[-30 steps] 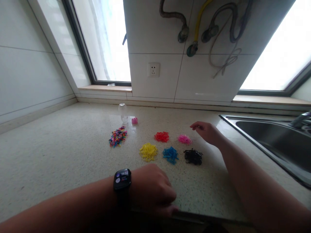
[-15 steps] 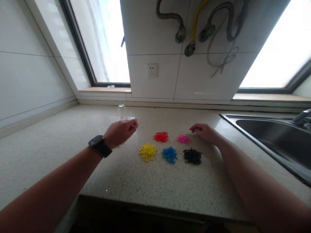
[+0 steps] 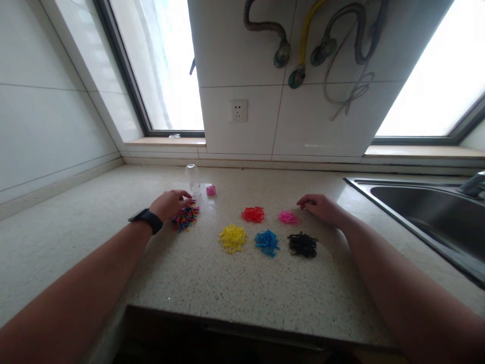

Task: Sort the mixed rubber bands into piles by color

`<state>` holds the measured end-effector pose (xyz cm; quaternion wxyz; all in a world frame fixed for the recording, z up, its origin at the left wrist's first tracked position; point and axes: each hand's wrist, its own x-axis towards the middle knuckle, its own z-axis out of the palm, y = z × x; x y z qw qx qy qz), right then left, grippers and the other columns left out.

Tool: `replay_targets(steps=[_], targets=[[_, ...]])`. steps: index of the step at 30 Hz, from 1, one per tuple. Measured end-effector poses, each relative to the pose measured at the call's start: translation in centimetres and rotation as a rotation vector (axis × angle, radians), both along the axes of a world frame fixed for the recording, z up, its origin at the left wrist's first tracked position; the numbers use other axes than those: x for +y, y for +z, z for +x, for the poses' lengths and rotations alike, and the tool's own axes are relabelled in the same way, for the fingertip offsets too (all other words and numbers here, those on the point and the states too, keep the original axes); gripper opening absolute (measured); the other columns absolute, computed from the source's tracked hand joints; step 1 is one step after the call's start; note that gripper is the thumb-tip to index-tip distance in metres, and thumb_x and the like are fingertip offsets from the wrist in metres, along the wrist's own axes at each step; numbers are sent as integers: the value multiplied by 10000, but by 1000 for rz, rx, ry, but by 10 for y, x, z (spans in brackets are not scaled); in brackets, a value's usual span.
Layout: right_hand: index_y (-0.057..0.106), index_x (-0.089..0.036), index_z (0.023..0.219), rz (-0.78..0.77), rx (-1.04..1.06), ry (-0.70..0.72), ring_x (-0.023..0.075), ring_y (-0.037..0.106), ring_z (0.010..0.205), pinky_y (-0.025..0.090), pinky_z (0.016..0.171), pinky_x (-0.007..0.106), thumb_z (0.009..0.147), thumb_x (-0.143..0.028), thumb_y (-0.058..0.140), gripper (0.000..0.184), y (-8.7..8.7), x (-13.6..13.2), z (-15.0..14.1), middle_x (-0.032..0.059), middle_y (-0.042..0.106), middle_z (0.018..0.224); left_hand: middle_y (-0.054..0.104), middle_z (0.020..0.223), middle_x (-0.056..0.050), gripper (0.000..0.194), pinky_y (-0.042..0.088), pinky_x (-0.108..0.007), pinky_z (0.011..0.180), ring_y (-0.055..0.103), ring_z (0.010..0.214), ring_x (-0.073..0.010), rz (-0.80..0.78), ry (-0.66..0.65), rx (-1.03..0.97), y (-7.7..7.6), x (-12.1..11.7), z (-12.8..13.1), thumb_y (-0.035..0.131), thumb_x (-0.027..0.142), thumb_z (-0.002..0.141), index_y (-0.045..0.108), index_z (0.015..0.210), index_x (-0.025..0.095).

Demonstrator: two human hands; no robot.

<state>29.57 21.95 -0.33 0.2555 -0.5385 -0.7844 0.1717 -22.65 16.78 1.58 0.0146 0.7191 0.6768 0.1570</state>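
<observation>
My left hand [image 3: 171, 203] reaches over a mixed pile of small multicoloured rubber bands [image 3: 185, 218], its fingertips at the pile's far edge with a small gap between them. The hand covers part of that pile. Resting on the counter, my right hand [image 3: 319, 208] holds nothing that shows, its fingers loosely bent and apart. Just left of it lies a pink heap of bands [image 3: 288, 217]. Single-colour heaps sit in the middle: red bands [image 3: 253, 214], yellow bands [image 3: 232, 239], blue bands [image 3: 267, 243] and black bands [image 3: 302, 244].
A clear bottle [image 3: 192, 181] stands behind the mixed pile, beside a small pink object [image 3: 211, 190]. The speckled counter [image 3: 242, 288] ends at a front edge. A steel sink [image 3: 413, 207] is set in at the right. Hoses and a socket [image 3: 238, 110] are on the wall.
My left hand has moved left and back from near the middle, with its fingers loosened, onto the mixed pile. That pile and the pink object now show. My right hand has stayed put.
</observation>
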Motion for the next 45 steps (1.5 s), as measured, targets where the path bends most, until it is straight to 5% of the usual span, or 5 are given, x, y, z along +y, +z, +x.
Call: replay_targets(steps=[45], targets=[[754, -199, 954, -30, -35, -10, 193, 663, 795, 490, 764, 312, 833, -251, 521, 267, 0, 2, -2, 52, 757, 899, 716, 829, -66, 350, 427, -285, 690, 621, 738, -188, 103, -67, -192, 1, -4, 19, 565, 473, 819, 726, 871, 166]])
